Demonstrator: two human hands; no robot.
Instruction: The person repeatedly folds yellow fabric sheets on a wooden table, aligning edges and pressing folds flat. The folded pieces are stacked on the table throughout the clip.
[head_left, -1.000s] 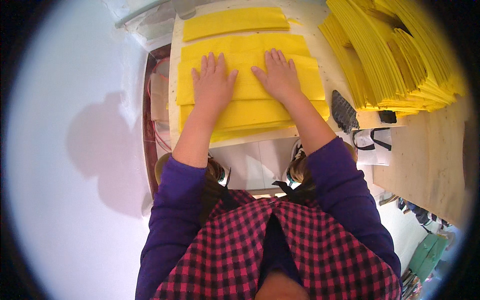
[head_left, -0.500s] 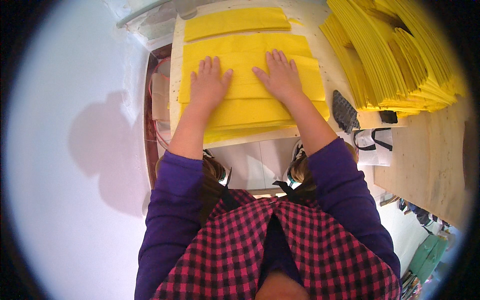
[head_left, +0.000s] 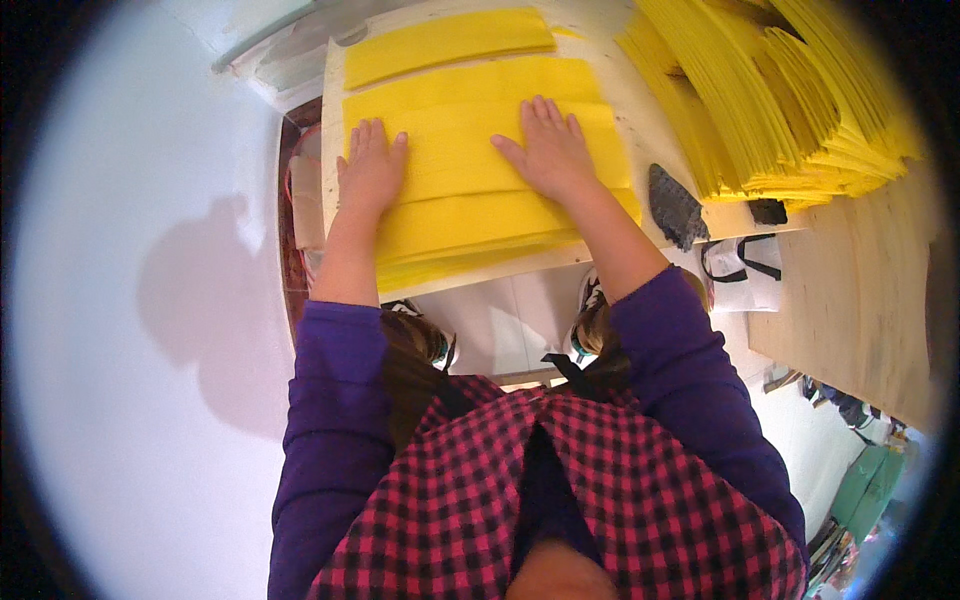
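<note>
A folded sheet of yellow felt-like fabric (head_left: 460, 130) lies on the pale wooden table, on top of other yellow layers (head_left: 470, 235) that show at its near edge. My left hand (head_left: 371, 168) rests flat near the sheet's left edge, fingers stretched forward and thumb apart. On the right half, my right hand (head_left: 552, 150) presses flat with its fingers pointing away and its thumb out to the left. Neither hand grips anything. Just beyond the sheet lies a narrower folded yellow strip (head_left: 450, 45).
Tall stacks of folded yellow fabric (head_left: 750, 110) fill the far right. A dark grey cloth piece (head_left: 677, 207) sits at the table's (head_left: 640, 150) right front. Below it is a white bag with black handles (head_left: 745, 272). A pale wall (head_left: 130, 300) stands close on my left.
My left hand has slid left, toward the sheet's edge. My right hand stays flat at about the same spot on the fabric. The whole view has shifted slightly.
</note>
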